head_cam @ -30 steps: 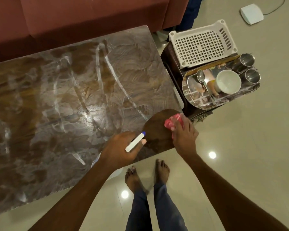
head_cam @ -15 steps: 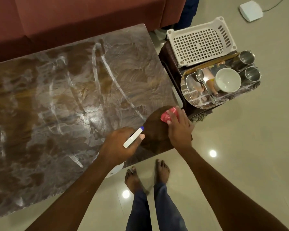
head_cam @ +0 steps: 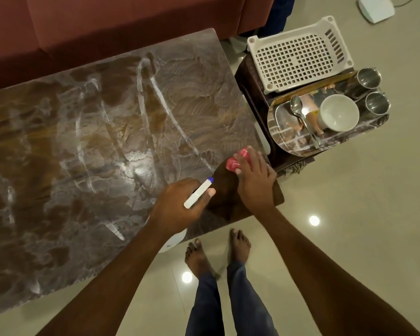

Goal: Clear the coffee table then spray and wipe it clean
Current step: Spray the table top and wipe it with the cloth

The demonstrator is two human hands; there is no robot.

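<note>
Left grip: the left hand was curled around a spray bottle, knuckles up, thumb lying along its white neck, the blue-tipped nozzle aimed at the bench's near right corner; the forearm reached in from the lower left.
Right grip: the right hand lay palm down with fingers pressed flat onto a pink cloth, pinning it to the bench; the arm stretched in from the lower right.
Sofa: a dark red sofa ran along the bench's far side.
Bench: the brown coffee bench was covered with whitish foam streaks, apart from a dark, clear patch at the near right corner, where the cloth sat.
Side stand: a dark stand stood just beside the bench's right end.
Basket: a white perforated basket sat on the stand's far part.
Tray: a shiny tray held a white bowl, a spoon and two steel cups.
</note>
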